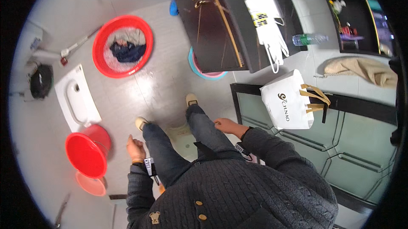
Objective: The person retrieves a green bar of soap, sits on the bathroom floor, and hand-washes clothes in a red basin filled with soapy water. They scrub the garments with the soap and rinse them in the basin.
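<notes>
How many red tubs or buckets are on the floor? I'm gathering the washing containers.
2. A wide red basin holding clothes lies at the upper left; a red bucket stands lower left, near the left hand. Others may be hidden.

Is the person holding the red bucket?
No, the left hand hangs empty beside the leg, apart from the red bucket standing on the floor.

You see an evenly bright, overhead-lit scene: glare pools on the wet floor [157, 84] just right of the red basin [102, 59]. Shadows stay soft. Fisheye bending curves straight edges far from the basin, and a black rim encloses the sharp picture.
</notes>
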A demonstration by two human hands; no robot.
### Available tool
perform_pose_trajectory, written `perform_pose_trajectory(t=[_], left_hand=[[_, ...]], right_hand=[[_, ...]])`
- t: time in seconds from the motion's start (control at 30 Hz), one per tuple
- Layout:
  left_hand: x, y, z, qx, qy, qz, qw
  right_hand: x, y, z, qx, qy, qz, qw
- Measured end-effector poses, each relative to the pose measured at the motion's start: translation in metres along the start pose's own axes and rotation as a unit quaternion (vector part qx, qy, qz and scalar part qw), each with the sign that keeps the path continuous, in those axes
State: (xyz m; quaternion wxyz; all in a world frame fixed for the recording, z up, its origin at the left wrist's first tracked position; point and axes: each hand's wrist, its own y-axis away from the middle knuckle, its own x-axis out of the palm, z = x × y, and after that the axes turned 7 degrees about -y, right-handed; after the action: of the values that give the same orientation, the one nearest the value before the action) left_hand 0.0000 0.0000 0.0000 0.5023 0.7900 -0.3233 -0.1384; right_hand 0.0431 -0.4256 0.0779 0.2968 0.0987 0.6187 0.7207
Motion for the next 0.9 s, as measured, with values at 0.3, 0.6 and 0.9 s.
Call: perform_pose_trajectory(t=[0.3, 0.6, 0.9], left_hand=[[0.124, 0.083, -0.072, 0.149, -0.054, 0.085, 0.984], [0.079, 0.1, -0.114, 0.231, -0.041, 0.047, 0.971], [-0.003, 0.103, -0.142, 0.233, 0.13, 0.154, 0.951]], right_hand=[[-0.043, 0.002, -0.056, -0.121, -0.063, -0.208, 0.969], [-0.038, -0.018, -0.013, -0.191, -0.156, -0.098, 0.964], [-0.058, -0.051, 0.066, -0.29, -0.212, -0.157, 0.92]])
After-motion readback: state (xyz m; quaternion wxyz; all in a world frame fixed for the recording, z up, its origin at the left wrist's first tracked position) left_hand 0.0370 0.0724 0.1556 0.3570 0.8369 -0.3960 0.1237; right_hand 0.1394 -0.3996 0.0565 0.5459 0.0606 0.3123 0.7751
